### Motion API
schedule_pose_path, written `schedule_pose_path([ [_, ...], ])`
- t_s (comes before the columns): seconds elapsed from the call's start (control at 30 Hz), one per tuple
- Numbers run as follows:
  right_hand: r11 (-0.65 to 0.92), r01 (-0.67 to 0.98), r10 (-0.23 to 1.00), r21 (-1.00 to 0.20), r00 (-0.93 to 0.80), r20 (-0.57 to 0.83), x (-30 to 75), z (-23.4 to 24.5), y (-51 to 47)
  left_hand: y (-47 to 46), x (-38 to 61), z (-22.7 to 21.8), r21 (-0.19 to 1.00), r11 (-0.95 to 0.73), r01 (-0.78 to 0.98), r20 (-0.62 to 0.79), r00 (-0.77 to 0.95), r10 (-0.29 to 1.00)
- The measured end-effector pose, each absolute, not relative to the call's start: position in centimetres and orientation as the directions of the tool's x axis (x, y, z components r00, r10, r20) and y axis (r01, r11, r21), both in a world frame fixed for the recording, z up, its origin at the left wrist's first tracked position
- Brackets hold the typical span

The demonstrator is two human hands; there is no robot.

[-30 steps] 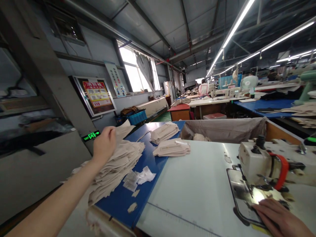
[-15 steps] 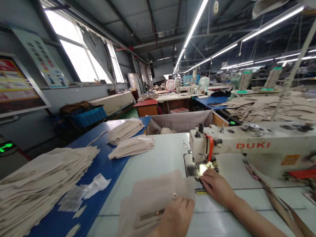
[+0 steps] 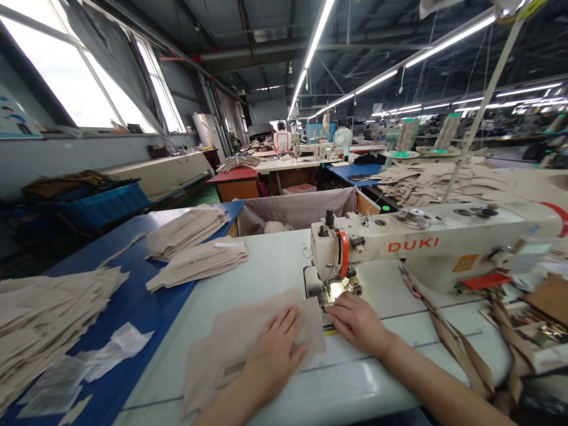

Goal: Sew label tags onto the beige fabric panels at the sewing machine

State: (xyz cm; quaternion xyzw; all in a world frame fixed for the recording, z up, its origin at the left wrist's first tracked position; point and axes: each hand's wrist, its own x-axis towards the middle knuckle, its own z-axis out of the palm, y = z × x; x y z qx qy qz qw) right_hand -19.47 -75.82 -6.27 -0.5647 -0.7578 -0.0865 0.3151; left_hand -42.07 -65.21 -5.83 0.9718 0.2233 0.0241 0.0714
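Note:
A beige fabric piece [image 3: 222, 331] lies on the pale sewing table, left of the sewing machine's needle area [image 3: 335, 290]. My left hand [image 3: 277, 349] rests flat on it with fingers stretched out. A dark slot, perhaps a zipper opening [image 3: 234, 368], shows beside the wrist; the hand covers part of the fabric. At the lit presser foot, my right hand [image 3: 357, 322] has its fingers bent and pressed together, close to the fabric's right edge. What lies between those fingertips is hidden.
Two stacks of beige pieces [image 3: 199, 263] sit at the table's back left, and a larger pile [image 3: 57, 313] lies on the blue surface with white scraps [image 3: 119, 349]. Scissors [image 3: 410, 281] and brown strips [image 3: 457, 349] lie right of my right hand. A cloth-lined bin [image 3: 297, 210] stands behind.
The view has turned to the right. My left hand has gone from curled fingers to lying flat on the fabric, covering the metal ring. My right hand stays by the presser foot.

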Motion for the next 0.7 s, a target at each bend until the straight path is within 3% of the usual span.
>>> schedule_pose_path([
  [0.23, 0.438, 0.877, 0.819, -0.197, -0.299, 0.49, -20.1, -5.6, -75.8, -64.0, -39.8, -5.4, 0.148, -0.886, 0.439, 0.039, 0.893, 0.449],
  [0.5, 0.403, 0.868, 0.869, -0.289, -0.263, 0.419, -20.1, -6.0, -76.7, -64.0, -44.3, -5.5, 0.024, -0.897, 0.441, 0.381, 0.826, 0.416],
  [0.6, 0.418, 0.863, 0.857, -0.283, -0.27, 0.44, -19.7, -6.6, -76.7, -61.2, -50.0, -4.7, 0.048, -0.819, 0.572, 0.486, 0.703, 0.519],
  [0.7, 0.424, 0.862, 0.85, -0.276, -0.274, 0.45, -19.4, -6.9, -76.7, -57.5, -57.2, -3.5, 0.137, -0.61, 0.78, 0.484, 0.485, 0.728],
])
